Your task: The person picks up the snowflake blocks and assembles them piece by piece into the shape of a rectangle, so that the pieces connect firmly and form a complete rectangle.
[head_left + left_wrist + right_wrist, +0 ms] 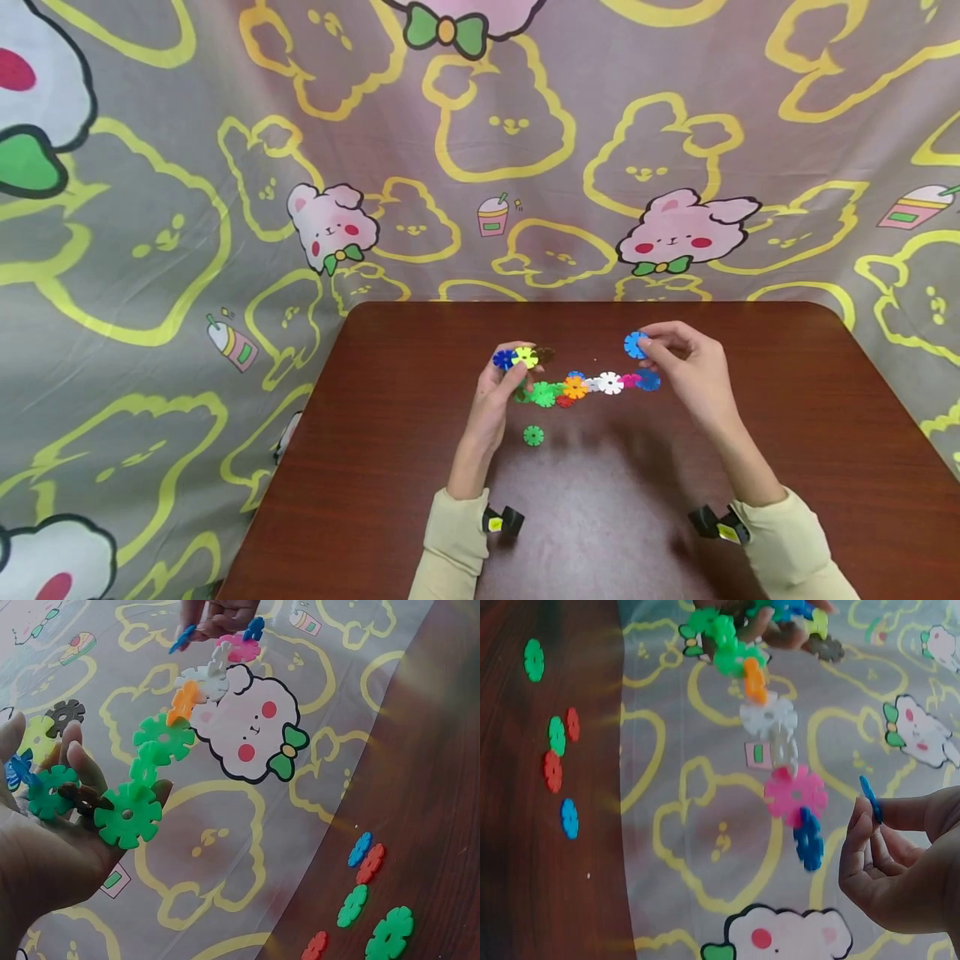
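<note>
My left hand [491, 404] holds one end of a chain of interlocking snowflake discs, where a yellow disc [525, 358] and a dark blue disc [504, 360] show by the thumb. From there the chain stretches to the right above the table through green [127, 816], orange [181, 703], white [611, 383] and pink discs [796, 795]. A blue disc [808, 840] forms its far end. Between thumb and fingers, my right hand [693, 367] pinches a single lighter blue disc [636, 343]. This disc is up beside the chain's blue end, apart from it.
Several loose discs lie on the brown table [390, 467], among them a green one [533, 436], a red one [370, 864] and a blue one [360, 849]. A cartoon-patterned curtain [525, 275] hangs behind and to the left of the table.
</note>
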A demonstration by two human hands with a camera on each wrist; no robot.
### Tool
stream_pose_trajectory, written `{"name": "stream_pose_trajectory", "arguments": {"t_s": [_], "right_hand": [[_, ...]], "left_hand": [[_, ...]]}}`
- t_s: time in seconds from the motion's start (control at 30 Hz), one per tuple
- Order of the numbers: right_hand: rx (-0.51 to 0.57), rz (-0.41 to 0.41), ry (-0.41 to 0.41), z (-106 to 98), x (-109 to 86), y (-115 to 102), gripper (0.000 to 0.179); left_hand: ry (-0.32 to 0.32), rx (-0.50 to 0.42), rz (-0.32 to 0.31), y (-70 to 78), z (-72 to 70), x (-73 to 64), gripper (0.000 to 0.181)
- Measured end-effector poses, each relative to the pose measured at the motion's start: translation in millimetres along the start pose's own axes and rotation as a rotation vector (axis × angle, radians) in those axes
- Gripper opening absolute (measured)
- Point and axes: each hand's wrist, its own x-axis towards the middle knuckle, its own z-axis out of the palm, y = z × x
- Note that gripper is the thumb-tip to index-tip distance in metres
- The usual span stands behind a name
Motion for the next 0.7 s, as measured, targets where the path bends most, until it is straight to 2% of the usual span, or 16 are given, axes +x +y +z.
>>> {"name": "stream_pose_trajectory", "arguments": {"t_s": [0.27,0.53,0.7], "right_hand": [[0.025,0.006,-0.043,9.9,-4.9,-11.2,0.026],[0.138,0.04,-0.083,21.2,-8.5,-19.7,0.026],[0.165,0.041,-0.113,30.8,-11.2,-24.2,0.024]], "left_hand": [[0.007,0.008,-0.049,0.6,3.1,0.6,0.042],[-0.013,0.033,-0.05,-0.8,4.9,0.0,0.043],[-0.023,0.035,-0.053,-2.2,5.7,-0.1,0.044]]}}
